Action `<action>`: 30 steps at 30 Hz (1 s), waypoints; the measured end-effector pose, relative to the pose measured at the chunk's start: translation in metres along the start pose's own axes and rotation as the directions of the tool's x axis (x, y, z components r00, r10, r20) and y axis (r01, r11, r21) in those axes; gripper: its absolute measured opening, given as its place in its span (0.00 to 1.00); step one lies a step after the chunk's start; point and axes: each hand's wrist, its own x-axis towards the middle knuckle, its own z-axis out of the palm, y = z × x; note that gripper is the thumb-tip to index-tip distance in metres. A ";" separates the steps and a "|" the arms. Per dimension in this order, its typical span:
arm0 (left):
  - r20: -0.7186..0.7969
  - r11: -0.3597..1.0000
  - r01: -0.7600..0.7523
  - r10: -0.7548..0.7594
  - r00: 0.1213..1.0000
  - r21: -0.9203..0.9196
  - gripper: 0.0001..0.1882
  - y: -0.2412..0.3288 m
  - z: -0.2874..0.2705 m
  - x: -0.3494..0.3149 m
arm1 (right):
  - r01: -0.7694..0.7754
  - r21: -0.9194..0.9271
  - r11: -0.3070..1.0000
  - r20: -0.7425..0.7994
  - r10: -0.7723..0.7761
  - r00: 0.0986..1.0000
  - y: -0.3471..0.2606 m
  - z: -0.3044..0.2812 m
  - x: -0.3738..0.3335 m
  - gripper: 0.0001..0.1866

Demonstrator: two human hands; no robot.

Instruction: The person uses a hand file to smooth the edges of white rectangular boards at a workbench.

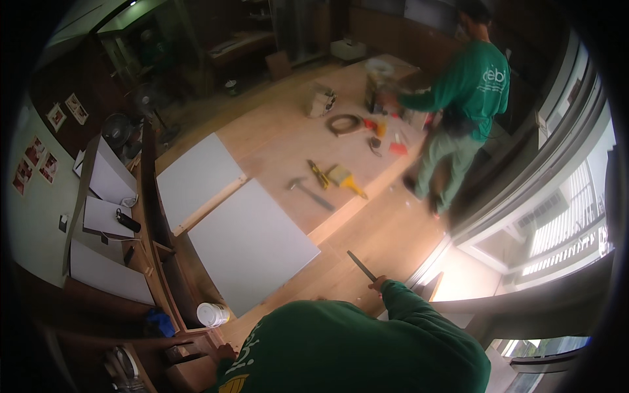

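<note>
My right hand (378,283) is closed round one end of a long, flat, dark file (361,265), which points up and left over the wooden floor. At lower left, my left hand (225,352) is beside a brown wooden box (194,374); its fingers are too small and dark to read. A white tub (213,315) stands just beyond that hand. Ahead of me lie two pale panels (252,245) (198,171) with a wooden strip (209,206) between them.
On the low wooden worktop are a hammer (310,194), a yellow-handled brush (347,181), a yellow-black cutter (319,175) and a roll of brown edging (344,124). A co-worker in green (468,92) stands at its far right. Windows (563,216) line the right; cabinet frames (167,278) the left.
</note>
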 end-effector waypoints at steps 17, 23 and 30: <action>0.024 0.993 -0.014 0.017 1.000 -0.119 0.40 -0.058 -0.014 0.058 | -0.071 -0.026 0.997 0.084 0.073 0.994 0.015 0.060 -0.044 0.24; -0.001 0.965 -0.027 0.028 1.000 -0.263 0.39 -0.111 -0.024 0.096 | -0.148 0.131 0.980 -0.004 0.150 0.989 0.006 0.108 -0.056 0.25; -0.038 0.854 -0.052 0.038 0.999 -0.517 0.37 -0.186 -0.024 0.136 | -0.132 0.220 0.966 -0.170 0.171 0.971 0.001 0.206 -0.082 0.27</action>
